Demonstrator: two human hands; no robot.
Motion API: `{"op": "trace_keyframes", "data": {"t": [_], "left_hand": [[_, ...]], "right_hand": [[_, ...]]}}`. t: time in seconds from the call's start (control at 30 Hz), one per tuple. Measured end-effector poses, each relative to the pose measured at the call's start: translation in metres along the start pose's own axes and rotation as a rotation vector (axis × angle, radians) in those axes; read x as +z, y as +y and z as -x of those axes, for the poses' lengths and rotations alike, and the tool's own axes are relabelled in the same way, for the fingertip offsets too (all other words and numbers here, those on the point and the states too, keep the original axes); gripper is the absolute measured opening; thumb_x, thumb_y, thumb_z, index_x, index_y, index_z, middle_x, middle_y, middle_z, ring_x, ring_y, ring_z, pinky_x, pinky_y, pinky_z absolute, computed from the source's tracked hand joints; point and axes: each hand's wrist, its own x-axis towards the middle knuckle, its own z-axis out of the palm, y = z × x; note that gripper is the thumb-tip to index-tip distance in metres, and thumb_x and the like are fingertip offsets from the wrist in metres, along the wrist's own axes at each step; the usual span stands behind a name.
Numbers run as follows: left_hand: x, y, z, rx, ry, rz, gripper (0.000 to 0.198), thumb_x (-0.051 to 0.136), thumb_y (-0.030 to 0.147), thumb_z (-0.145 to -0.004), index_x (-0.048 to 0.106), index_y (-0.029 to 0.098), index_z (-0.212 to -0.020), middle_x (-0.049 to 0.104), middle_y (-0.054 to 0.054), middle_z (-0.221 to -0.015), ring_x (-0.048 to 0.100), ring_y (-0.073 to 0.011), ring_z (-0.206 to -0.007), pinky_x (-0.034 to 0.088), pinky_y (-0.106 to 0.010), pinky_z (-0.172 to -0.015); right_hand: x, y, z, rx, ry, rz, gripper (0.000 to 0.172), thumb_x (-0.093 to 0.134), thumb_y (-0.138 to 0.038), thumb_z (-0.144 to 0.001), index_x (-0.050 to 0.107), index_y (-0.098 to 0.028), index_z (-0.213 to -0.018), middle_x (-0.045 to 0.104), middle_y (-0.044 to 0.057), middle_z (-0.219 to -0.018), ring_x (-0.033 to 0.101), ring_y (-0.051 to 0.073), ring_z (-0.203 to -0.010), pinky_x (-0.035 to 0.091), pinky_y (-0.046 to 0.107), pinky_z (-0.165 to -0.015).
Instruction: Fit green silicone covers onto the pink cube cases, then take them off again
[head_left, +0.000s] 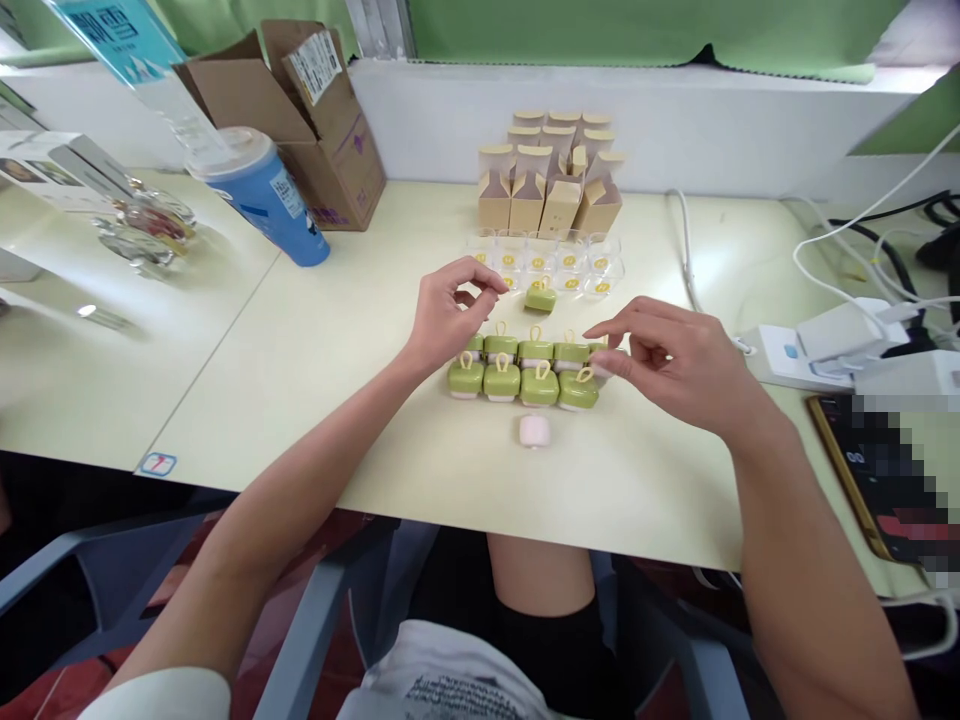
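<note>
My left hand [456,312] hovers by the left end of the green-topped pieces, its fingers loosely curled and nothing visible between them. Over the right end, my right hand [664,362] has thumb and forefinger apart and partly hides the pieces there. Two rows of small rounded boxes with green lids [502,378] and yellow cord loops stand between the hands; pale bases show under the lids. Behind them lies a single green lid [540,298] with its loop. A pale pink rounded block [535,431] sits in front of the rows.
Clear cups [569,262] with yellow stickers stand behind, before several open kraft boxes [496,205]. At left are a blue cup [281,215], a cardboard box [341,165] and glass bottles [142,235]. A power strip [787,355], cables and a phone [862,480] lie right.
</note>
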Motion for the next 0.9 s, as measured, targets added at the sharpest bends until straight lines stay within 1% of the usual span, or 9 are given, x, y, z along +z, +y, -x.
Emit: {"op": "trace_keyframes", "data": {"t": [0.07, 0.17, 0.23, 0.3, 0.37, 0.43, 0.57, 0.73, 0.9], "left_hand": [[-0.001, 0.000, -0.001, 0.009, 0.006, -0.010, 0.012, 0.071, 0.020, -0.084, 0.082, 0.021, -0.087, 0.080, -0.005, -0.095, 0.075, -0.0169, -0.087, 0.060, -0.028, -0.065], [-0.002, -0.001, -0.002, 0.003, 0.018, -0.008, 0.014, 0.069, 0.020, -0.083, 0.082, 0.020, -0.087, 0.081, -0.004, -0.094, 0.075, -0.0157, -0.085, 0.059, -0.026, -0.064], [-0.002, -0.002, -0.002, -0.003, 0.034, -0.004, 0.014, 0.068, 0.020, -0.083, 0.082, 0.020, -0.086, 0.081, -0.004, -0.094, 0.074, -0.0150, -0.082, 0.059, -0.025, -0.063], [-0.003, -0.003, -0.003, -0.010, 0.046, -0.007, 0.013, 0.069, 0.020, -0.082, 0.082, 0.020, -0.085, 0.081, -0.004, -0.093, 0.073, -0.0145, -0.079, 0.059, -0.025, -0.061], [-0.003, -0.003, -0.003, -0.013, 0.049, -0.013, 0.013, 0.069, 0.020, -0.082, 0.082, 0.021, -0.085, 0.081, -0.003, -0.093, 0.073, -0.0145, -0.079, 0.059, -0.025, -0.061], [-0.003, -0.003, -0.003, -0.009, 0.048, -0.017, 0.013, 0.069, 0.020, -0.082, 0.082, 0.020, -0.085, 0.081, -0.004, -0.094, 0.074, -0.0150, -0.082, 0.059, -0.025, -0.063], [-0.003, -0.003, -0.003, 0.002, 0.045, -0.032, 0.014, 0.067, 0.019, -0.083, 0.082, 0.020, -0.086, 0.081, -0.004, -0.094, 0.075, -0.0152, -0.084, 0.058, -0.025, -0.064], [-0.002, -0.006, -0.002, 0.012, 0.046, -0.041, 0.016, 0.066, 0.017, -0.083, 0.082, 0.020, -0.085, 0.081, -0.004, -0.093, 0.075, -0.0155, -0.084, 0.055, -0.025, -0.062], [-0.002, -0.009, -0.002, 0.001, 0.040, -0.053, 0.015, 0.068, 0.016, -0.083, 0.082, 0.020, -0.086, 0.080, -0.004, -0.094, 0.075, -0.0150, -0.083, 0.057, -0.024, -0.062]], "right_hand": [[0.002, 0.002, -0.004, 0.002, 0.113, 0.041, 0.029, 0.068, -0.050, -0.110, 0.087, -0.028, -0.109, 0.078, 0.007, -0.096, 0.054, 0.018, -0.058, 0.049, 0.040, -0.063], [0.005, 0.006, -0.024, 0.042, 0.118, 0.131, 0.024, 0.065, -0.040, -0.108, 0.085, -0.026, -0.105, 0.082, 0.006, -0.096, 0.059, 0.019, -0.061, 0.051, 0.040, -0.069], [0.008, 0.007, -0.045, 0.085, 0.040, 0.234, 0.022, 0.065, -0.033, -0.106, 0.085, -0.025, -0.108, 0.084, 0.006, -0.099, 0.067, 0.022, -0.070, 0.050, 0.041, -0.075], [0.011, 0.006, -0.070, 0.127, -0.100, 0.374, 0.021, 0.068, -0.031, -0.105, 0.085, -0.025, -0.116, 0.086, 0.008, -0.107, 0.074, 0.028, -0.088, 0.045, 0.040, -0.075], [0.016, 0.001, -0.090, 0.156, -0.234, 0.517, 0.025, 0.074, -0.035, -0.105, 0.085, -0.024, -0.125, 0.086, 0.010, -0.113, 0.075, 0.032, -0.102, 0.038, 0.038, -0.073], [0.024, -0.006, -0.103, 0.163, -0.305, 0.609, 0.033, 0.075, -0.037, -0.106, 0.084, -0.024, -0.135, 0.085, 0.012, -0.122, 0.075, 0.034, -0.107, 0.035, 0.038, -0.072], [0.035, -0.018, -0.106, 0.160, -0.357, 0.711, 0.037, 0.069, -0.029, -0.110, 0.084, -0.024, -0.144, 0.078, 0.016, -0.135, 0.075, 0.033, -0.104, 0.035, 0.039, -0.074], [0.036, -0.017, -0.101, 0.132, -0.357, 0.724, 0.042, 0.067, -0.028, -0.108, 0.080, -0.025, -0.148, 0.070, 0.018, -0.152, 0.076, 0.033, -0.103, 0.039, 0.039, -0.075], [0.037, -0.016, -0.103, 0.141, -0.407, 0.698, 0.042, 0.066, -0.022, -0.108, 0.075, -0.020, -0.149, 0.080, 0.018, -0.141, 0.077, 0.037, -0.116, 0.042, 0.040, -0.078]]}}
